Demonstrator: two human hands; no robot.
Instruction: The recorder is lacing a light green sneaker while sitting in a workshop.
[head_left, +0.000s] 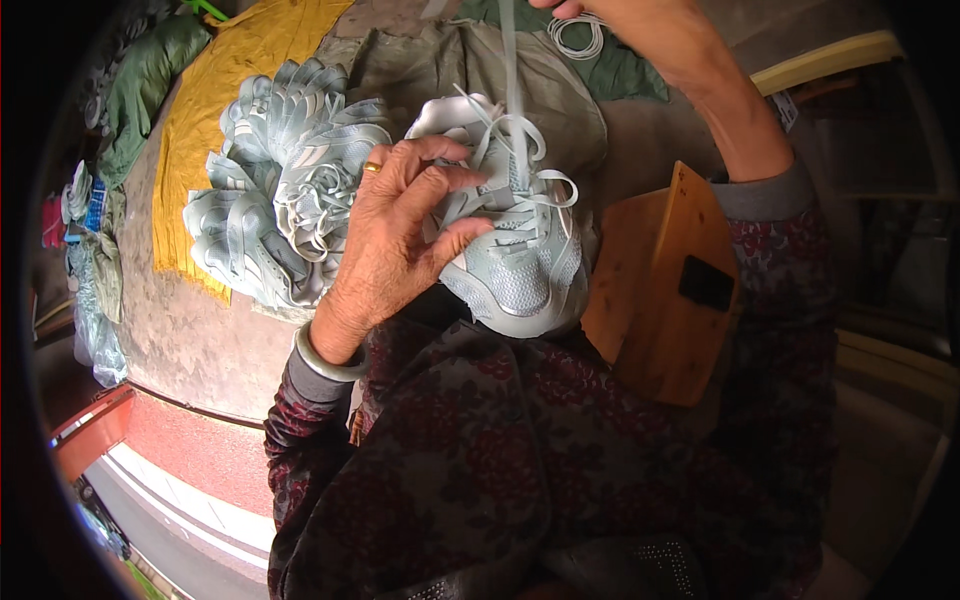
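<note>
A pale blue-grey sneaker [512, 275] sits before me with its toe pointing toward me. Loose and partly threaded white laces lie over its tongue. My left hand [395, 225], with a ring and a pale bangle, grips the sneaker's left side; its thumb and fingers curve over the lacing area. From the eyelets a flat shoelace [512, 90] runs straight up, taut, past the top edge. Up there my right hand [615, 15] is raised, its fingers partly cut off by the frame; the lace leads up beside them, and the exact grip is out of view.
Left of the sneaker, a fanned heap of similar shoes [300, 170] lies on a yellow cloth [180, 190]. A wooden stool [650, 290] with a dark phone-like object [706, 283] stands at right. A coil of white cord [577, 38] rests on green fabric at the back.
</note>
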